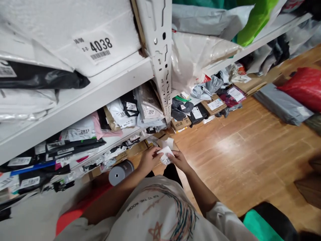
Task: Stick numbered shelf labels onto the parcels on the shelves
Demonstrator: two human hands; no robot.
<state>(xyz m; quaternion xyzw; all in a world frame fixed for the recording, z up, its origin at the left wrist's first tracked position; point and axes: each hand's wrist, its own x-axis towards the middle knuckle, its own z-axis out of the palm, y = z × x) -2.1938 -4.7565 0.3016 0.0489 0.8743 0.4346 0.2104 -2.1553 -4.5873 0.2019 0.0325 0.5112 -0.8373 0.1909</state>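
Observation:
Both my hands meet low in front of me, beside the bottom of the shelf rack. My left hand (148, 160) and my right hand (178, 160) are closed together on a small white label (165, 156) with dark printed digits. A grey roll of labels (120, 172) rests against my left forearm. Just beyond my fingers lies a white parcel (168, 143) at the foot of the rack's upright.
A white metal rack (160, 60) holds several bagged parcels with numbered stickers, one marked 4038 (99, 47). More parcels and cardboard boxes (213, 104) lie on the wooden floor (250, 147). A grey bag (282, 104) and a red bag (304, 86) sit at right.

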